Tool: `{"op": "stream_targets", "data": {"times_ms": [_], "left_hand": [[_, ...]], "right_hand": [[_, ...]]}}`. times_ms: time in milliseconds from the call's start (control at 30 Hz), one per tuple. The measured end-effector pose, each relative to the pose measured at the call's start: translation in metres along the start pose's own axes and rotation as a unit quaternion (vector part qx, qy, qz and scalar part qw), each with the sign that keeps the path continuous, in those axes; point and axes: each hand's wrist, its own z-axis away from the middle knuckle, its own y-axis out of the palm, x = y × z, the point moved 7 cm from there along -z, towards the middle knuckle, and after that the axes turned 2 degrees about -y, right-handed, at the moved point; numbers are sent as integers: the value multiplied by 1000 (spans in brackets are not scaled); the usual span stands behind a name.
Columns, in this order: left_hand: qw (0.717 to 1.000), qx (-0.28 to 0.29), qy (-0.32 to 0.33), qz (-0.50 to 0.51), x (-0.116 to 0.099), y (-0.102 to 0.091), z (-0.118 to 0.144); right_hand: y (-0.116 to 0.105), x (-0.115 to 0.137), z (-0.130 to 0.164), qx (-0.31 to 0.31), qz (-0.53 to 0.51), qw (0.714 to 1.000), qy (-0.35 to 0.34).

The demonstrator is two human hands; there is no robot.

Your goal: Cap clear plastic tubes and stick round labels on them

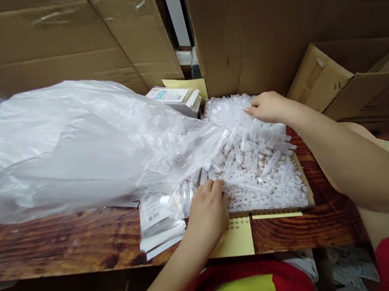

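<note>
A shallow cardboard tray [304, 178] holds a heap of small clear plastic tubes [249, 156] and many tiny white pieces [280, 191]. My right hand [267, 107] reaches over the tray's far side, its fingers loosely bent and a little apart on the clear pieces. At the tray's near left corner is my left hand [209, 209], its fingers curled beside the tubes; what they grip is hidden. A large translucent plastic bag [87, 139] lies to the left, its mouth reaching over the tray and more tubes visible inside.
Printed white packets [160, 220] lie beside my left hand, near yellow sheets [236, 238] at the table edge. A stack of white cards [176, 98] stands behind the bag. Large cardboard panels [254, 40] and an open box [326, 78] close off the wooden table's [47, 250] back.
</note>
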Motion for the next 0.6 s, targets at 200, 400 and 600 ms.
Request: {"op": "stream_targets", "data": {"times_ms": [200,400,600], "left_hand": [[1000,3,-4,28,0,7,-7],[998,25,-49,37,8,9,-9],[999,-14,-26,33,8,-1,-2]], "right_hand": [[-10,13,36,-37,61,997,26],[17,18,123,149,29,974,-167],[36,-14,153,140,70,974,-166]]}}
